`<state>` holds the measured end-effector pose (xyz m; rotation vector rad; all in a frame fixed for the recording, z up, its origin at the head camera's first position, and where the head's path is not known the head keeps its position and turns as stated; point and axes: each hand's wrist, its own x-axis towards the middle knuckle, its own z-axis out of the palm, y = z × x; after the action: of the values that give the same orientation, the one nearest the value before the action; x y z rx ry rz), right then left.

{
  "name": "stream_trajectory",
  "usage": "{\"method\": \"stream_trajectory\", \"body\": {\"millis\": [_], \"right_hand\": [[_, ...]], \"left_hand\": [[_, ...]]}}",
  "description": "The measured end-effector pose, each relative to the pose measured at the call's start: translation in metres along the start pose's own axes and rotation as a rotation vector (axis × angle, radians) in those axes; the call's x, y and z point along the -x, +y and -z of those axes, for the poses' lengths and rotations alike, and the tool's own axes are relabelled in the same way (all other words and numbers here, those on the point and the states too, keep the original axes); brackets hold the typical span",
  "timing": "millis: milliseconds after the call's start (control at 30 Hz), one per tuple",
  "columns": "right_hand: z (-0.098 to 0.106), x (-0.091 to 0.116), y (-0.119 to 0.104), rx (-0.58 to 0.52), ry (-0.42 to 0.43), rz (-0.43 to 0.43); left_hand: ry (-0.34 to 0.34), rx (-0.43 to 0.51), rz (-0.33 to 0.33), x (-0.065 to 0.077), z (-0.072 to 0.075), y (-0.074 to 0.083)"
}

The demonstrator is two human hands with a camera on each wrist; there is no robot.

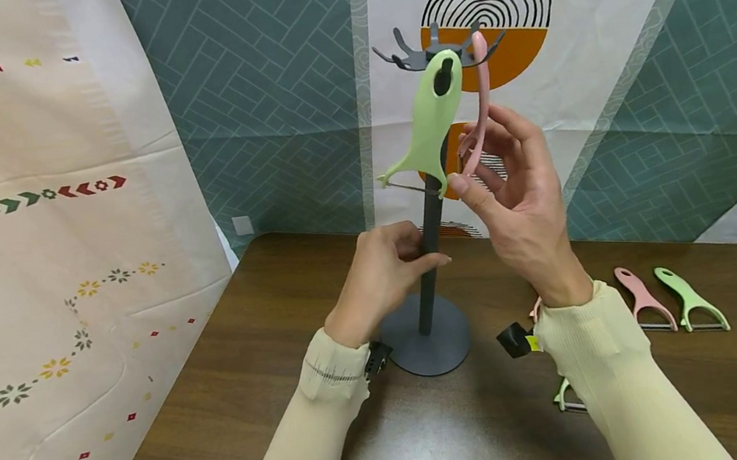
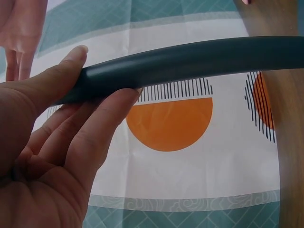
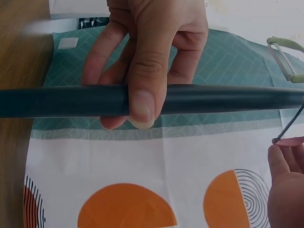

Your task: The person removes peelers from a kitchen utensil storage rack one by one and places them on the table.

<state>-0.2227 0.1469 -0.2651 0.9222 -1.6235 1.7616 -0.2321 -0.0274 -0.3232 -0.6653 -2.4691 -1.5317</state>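
A dark grey stand with a ring of hooks (image 1: 414,60) rises from a round base (image 1: 402,347). My left hand (image 1: 381,271) holds its pole (image 1: 433,244) between thumb and fingers, also seen in both wrist views. A light green peeler (image 1: 427,123) hangs blade down, with a hook through its handle hole. Just right of it, my right hand (image 1: 525,196) pinches a pink peeler (image 1: 483,100) near the blade end, handle up. The pink handle's top is at the hooks; seen edge-on, I cannot tell whether a hook passes through it.
On the brown table (image 1: 228,438) at right lie another pink peeler (image 1: 641,294) and a green peeler (image 1: 684,289). More peelers, including a green one (image 1: 569,398), are partly hidden by my right sleeve. Patterned cloths (image 1: 268,118) hang behind and at left.
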Motion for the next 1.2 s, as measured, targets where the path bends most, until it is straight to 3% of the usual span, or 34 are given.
{"method": "stream_trajectory", "body": {"millis": [867,1200], "right_hand": [[0.010,-0.005,-0.009,0.027,0.095,0.031],[0.015,-0.001,-0.007,0.066,0.085,0.028]], "left_hand": [[-0.015,-0.011,0.032,0.000,0.000,0.002],[0.004,-0.035,0.031,0.002,0.000,0.003]]}}
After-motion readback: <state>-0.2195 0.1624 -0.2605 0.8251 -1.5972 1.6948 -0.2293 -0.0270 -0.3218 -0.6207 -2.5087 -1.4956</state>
